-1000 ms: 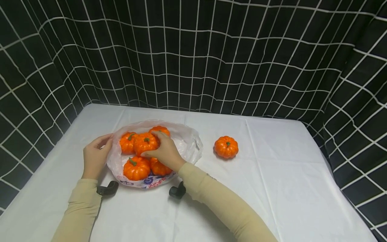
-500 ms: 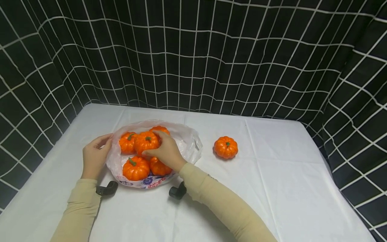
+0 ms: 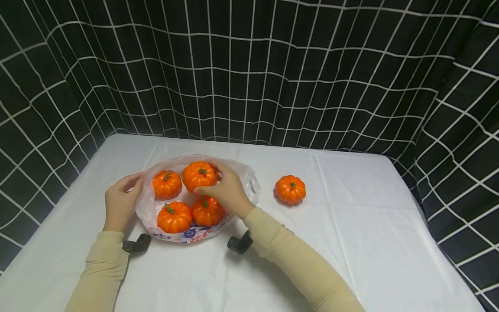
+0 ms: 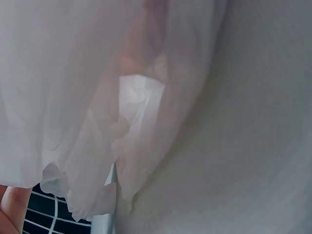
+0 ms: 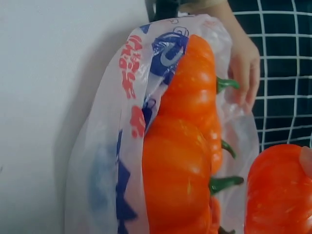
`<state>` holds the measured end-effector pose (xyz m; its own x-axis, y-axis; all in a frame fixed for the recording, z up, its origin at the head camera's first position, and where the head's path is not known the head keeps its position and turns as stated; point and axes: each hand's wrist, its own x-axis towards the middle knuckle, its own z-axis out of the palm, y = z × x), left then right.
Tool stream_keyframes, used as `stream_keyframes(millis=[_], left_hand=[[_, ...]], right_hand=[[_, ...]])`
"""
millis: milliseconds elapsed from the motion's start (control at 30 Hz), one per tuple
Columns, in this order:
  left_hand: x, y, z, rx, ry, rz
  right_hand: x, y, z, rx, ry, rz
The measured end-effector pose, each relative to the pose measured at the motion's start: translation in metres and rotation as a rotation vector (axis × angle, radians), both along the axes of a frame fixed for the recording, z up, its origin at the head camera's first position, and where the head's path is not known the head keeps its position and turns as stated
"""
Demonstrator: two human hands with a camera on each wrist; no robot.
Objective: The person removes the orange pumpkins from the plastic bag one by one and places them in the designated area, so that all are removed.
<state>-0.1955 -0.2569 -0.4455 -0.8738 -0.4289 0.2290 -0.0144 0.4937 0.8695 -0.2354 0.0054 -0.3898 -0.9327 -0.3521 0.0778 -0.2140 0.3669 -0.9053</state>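
Here: left hand [image 3: 121, 201] pinching white plastic bag [image 3: 145, 209], apparently to steady it; right hand [image 3: 229, 189] gripping ribbed orange pumpkin [image 3: 196, 177].

Beige sleeves [image 3: 102, 264] (black wrist cameras [image 3: 141, 244])

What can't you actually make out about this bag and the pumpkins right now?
Head view: the part of the bag behind the held pumpkin, hidden by it and the right hand.
Left wrist view: whatever is behind the bag's cloudy film, blurred to a faint tint.
Right wrist view: the held pumpkin's full outline, cut off by the frame edge.
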Motion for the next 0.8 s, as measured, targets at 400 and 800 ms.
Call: stream_keyframes(millis=[400,800], left_hand=[[-0.001,-0.001,-0.001,-0.013,0.008,-0.001],[-0.001,-0.001,-0.002,-0.011,0.016,0.009]], right_hand=[[0.004,0.039,0.001,0.012,0.036,-0.055],[0.007,0.081,0.005,-0.006,0.025,-0.12]])
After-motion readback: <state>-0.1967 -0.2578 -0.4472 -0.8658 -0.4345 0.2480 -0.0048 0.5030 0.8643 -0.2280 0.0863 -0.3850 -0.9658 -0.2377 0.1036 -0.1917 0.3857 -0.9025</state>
